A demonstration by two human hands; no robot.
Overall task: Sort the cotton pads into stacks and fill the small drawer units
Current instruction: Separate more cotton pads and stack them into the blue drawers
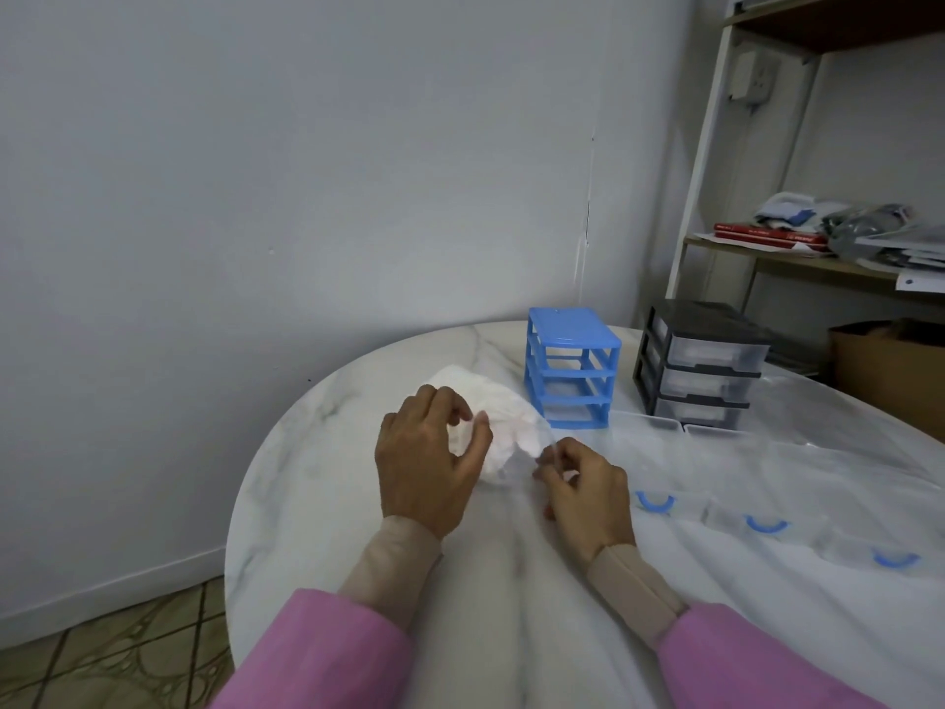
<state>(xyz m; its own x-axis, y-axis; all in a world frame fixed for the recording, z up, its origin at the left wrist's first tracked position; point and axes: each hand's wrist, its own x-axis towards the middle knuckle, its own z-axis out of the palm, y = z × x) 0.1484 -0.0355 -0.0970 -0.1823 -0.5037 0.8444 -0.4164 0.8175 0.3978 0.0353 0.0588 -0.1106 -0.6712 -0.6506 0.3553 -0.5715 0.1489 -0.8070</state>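
A clear plastic bag of white cotton pads (498, 406) lies on the white marble table (317, 452). My left hand (427, 458) grips the near left side of the bag, fingers curled over it. My right hand (588, 488) pinches the bag's clear plastic at its near right end. Behind the bag stands a blue drawer frame (570, 368) with its drawers out. To its right is a black drawer unit (700, 371) with clear drawers in place. Three clear drawers with blue handles (767, 524) lie in a row to the right of my right hand.
A clear plastic sheet (818, 452) covers the right part of the table. A shelf rack (818, 248) with red books and clutter stands at the back right, with a cardboard box (890, 371) below it. The wall is close behind the table.
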